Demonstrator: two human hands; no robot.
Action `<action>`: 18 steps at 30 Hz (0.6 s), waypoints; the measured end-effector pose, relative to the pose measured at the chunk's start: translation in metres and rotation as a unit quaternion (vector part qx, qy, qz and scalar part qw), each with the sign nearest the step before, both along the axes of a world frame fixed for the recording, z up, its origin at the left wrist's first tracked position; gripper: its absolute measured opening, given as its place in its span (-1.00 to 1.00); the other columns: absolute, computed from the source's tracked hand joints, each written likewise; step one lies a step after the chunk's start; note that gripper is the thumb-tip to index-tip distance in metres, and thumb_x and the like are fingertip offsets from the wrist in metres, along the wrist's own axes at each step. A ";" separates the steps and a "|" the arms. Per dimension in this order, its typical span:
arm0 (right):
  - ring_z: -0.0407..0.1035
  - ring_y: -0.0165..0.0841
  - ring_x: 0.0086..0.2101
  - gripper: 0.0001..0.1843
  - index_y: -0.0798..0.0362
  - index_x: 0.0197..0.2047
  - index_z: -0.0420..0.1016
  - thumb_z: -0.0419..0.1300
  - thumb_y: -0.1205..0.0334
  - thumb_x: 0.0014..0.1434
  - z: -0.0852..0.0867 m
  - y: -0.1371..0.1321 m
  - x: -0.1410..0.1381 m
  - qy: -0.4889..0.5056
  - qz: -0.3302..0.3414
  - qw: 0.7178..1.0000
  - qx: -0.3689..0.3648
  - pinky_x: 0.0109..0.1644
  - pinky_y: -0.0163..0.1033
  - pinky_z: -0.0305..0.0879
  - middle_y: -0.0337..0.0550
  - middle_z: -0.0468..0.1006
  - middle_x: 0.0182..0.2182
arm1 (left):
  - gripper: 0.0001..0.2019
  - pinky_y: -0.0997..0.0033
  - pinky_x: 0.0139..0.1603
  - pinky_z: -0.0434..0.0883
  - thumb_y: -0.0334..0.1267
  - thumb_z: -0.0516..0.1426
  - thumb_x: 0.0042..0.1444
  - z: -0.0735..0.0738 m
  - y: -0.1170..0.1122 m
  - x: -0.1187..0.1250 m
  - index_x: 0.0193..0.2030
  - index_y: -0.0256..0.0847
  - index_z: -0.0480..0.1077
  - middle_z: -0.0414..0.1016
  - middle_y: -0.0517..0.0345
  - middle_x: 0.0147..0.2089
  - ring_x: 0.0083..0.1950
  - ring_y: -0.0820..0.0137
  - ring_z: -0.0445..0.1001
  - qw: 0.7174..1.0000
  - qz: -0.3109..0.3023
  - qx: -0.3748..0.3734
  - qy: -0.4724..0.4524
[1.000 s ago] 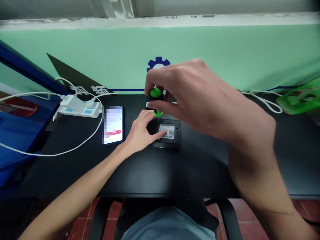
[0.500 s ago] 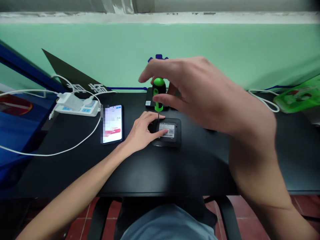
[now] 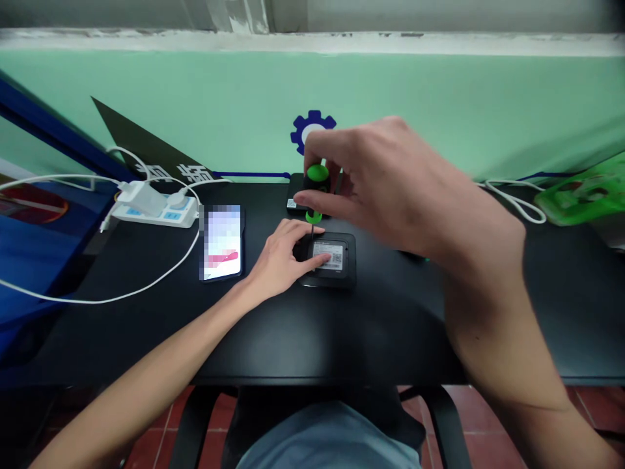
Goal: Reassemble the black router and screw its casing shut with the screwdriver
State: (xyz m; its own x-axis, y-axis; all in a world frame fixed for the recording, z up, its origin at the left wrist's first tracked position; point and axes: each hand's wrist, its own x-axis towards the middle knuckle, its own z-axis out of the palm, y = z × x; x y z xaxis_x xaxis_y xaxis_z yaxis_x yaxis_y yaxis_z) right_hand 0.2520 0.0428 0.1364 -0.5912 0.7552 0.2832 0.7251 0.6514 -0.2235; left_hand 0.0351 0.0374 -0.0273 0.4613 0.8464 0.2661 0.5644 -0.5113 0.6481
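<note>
White cable [image 3: 97, 301] sweeps in from the left table edge in a long loop towards the power strip [image 3: 155, 216], which sits near the back edge. The strip carries one white plug adapter [image 3: 141, 198] and one round plug, and its position seems to keep the leads along the back, away from the work area. One smartphone [image 3: 222, 242], its screen pixelated, lies face up just right of the strip, touching nothing.

Left hand [image 3: 276, 257] lies palm down with its fingers spread, not closed around anything. Its fingertips rest on the one black device [image 3: 328, 280] near mid-table, apparently to keep it from sliding. A white label with a QR code [image 3: 329, 256] faces up on the device.

Right hand [image 3: 390, 189] pinches one green-and-black screwdriver [image 3: 317, 189] between its fingers and thumb, holding it upright with the shaft pointing straight down, which seems to suit driving vertically. The tip is at the device's rear edge, but I cannot tell whether it touches. Behind it, one more black piece [image 3: 293, 195] sits at the back edge, partly hidden. Further right, a thin white cable [image 3: 517, 203] leads towards one green plastic item [image 3: 583, 202] at the back right corner.
</note>
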 end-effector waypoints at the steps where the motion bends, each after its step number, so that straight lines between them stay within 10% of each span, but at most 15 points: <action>1: 0.40 -0.09 -0.31 -0.87 -0.22 -0.14 0.45 0.15 0.00 0.47 0.000 -0.001 -0.002 -0.008 -0.007 1.000 0.004 -0.25 0.02 0.14 -0.10 0.59 -0.26 | -0.57 0.09 0.23 0.50 0.03 0.38 0.32 0.000 0.000 0.000 0.22 -0.07 0.55 0.58 0.05 0.21 0.23 0.13 0.52 1.000 0.000 0.002 -0.002; 13: 0.51 -0.25 -0.15 -0.54 -0.15 0.21 0.53 0.13 0.50 0.39 0.011 -0.009 0.004 -0.011 0.053 0.998 -0.009 -0.12 -0.14 0.30 -0.25 0.62 -0.10 | -0.54 0.07 0.21 0.48 0.04 0.38 0.32 0.001 -0.003 -0.001 0.26 -0.07 0.52 0.59 0.06 0.13 0.15 0.14 0.51 1.000 0.013 -0.012 0.013; 18: 0.52 -0.14 -0.18 -0.68 -0.15 0.16 0.51 0.23 0.35 0.40 0.006 -0.007 -0.001 -0.005 0.019 1.000 0.005 -0.17 -0.03 0.28 -0.18 0.65 -0.11 | -0.57 0.06 0.22 0.49 0.05 0.37 0.34 0.000 -0.003 0.000 0.22 -0.09 0.52 0.60 0.05 0.12 0.16 0.14 0.51 1.000 0.010 0.000 0.006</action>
State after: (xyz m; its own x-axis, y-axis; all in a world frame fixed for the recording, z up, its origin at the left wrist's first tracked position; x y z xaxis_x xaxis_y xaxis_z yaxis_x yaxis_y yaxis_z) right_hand 0.2514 0.0361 0.1419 -0.6228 0.7290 0.2840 0.7014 0.6811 -0.2101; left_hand 0.0352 0.0346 -0.0276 0.4471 0.8558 0.2602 0.5820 -0.4992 0.6420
